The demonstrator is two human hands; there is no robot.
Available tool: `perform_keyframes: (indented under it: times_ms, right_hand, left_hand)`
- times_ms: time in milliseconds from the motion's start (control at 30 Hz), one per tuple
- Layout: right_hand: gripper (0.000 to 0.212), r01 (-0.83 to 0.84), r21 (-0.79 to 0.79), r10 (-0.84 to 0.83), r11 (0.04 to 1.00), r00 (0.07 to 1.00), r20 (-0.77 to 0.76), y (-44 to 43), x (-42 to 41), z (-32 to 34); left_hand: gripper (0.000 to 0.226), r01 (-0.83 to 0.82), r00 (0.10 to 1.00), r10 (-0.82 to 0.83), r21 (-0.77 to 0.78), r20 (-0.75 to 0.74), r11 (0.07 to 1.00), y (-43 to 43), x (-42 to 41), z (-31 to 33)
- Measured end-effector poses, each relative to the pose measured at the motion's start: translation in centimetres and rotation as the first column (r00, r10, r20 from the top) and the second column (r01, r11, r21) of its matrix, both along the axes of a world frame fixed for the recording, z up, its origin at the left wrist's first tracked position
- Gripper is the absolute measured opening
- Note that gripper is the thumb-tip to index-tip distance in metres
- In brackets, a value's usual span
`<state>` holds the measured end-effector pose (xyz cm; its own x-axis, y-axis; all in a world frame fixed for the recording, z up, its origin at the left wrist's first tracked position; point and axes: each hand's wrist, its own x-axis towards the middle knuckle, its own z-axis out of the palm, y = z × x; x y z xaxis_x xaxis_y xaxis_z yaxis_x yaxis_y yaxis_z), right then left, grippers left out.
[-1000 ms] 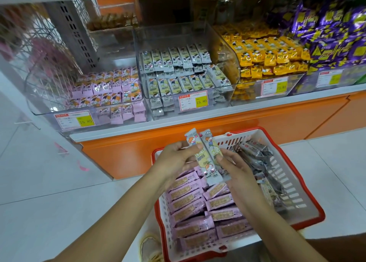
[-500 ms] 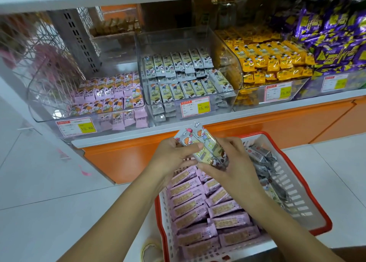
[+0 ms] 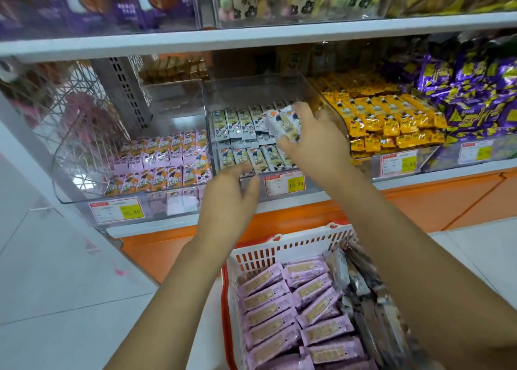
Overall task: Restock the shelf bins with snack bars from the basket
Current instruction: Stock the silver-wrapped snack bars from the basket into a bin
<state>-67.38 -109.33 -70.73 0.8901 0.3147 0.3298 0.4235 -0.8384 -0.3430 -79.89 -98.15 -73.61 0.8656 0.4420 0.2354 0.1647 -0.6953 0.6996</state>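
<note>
The right hand (image 3: 313, 137) pinches a few grey bars (image 3: 282, 125) over the middle bin (image 3: 251, 90). Lay them flat, aligned with the rows. The left hand (image 3: 229, 199) is relaxed, holding nothing.

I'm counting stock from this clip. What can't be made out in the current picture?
All in the head view:
- How many white snack bars the right hand holds: motion blur and its fingers hide the bundle.
- The small print on the price tag: too small.
- The near end of the basket: cut off by the bottom edge.
- The grey bars in the basket: blurred, partly behind the right forearm.
</note>
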Motion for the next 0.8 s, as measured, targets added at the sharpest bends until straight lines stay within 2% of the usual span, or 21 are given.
perform_keyframes:
  times_ms: [67, 200, 300, 367, 467, 600, 800]
  right_hand:
    - [0.058, 0.044, -0.121, -0.052, 0.992, 0.997, -0.064, 1.4, 1.8, -0.2]
    - [0.069, 0.071, -0.355, -0.14, 0.932, 0.975, -0.173, 3.4, 3.3, -1.4]
    - [0.07, 0.098, -0.471, -0.206, 0.877, 0.961, -0.184, 3.9, 3.4, -2.0]
    - [0.067, 0.119, -0.503, -0.215, 0.856, 0.967, -0.138, 3.9, 3.4, -2.2]
    - [0.069, 0.149, -0.498, -0.232, 0.854, 0.967, -0.109, 3.4, 3.4, -2.3]
    - [0.077, 0.167, -0.399, -0.269, 0.902, 0.938, -0.217, 2.7, 3.3, -2.2]
    - [0.076, 0.152, -0.309, -0.246, 0.939, 0.923, -0.295, 2.2, 2.7, -1.8]
  left_hand:
    - [0.032, 0.015, 1.0, -0.013, 0.086, -0.016, 0.996, 0.3, 0.0, -0.5]
    - [0.027, 0.033, 0.999, -0.033, 0.105, -0.005, 0.994, 0.5, 0.0, -0.8]
    - [0.026, 0.043, 0.999, -0.043, 0.106, -0.003, 0.993, 0.5, -0.2, -0.8]
    - [0.026, 0.044, 0.999, -0.045, 0.118, -0.002, 0.992, 0.4, -0.2, -0.7]
    - [0.027, 0.047, 0.999, -0.046, 0.117, -0.011, 0.992, 0.3, -0.4, -0.8]
    - [0.027, 0.055, 0.998, -0.054, 0.115, -0.013, 0.992, 0.3, -0.6, -0.9]
    - [0.027, 0.073, 0.997, -0.07, 0.147, -0.027, 0.986, 0.5, -1.1, -1.3]
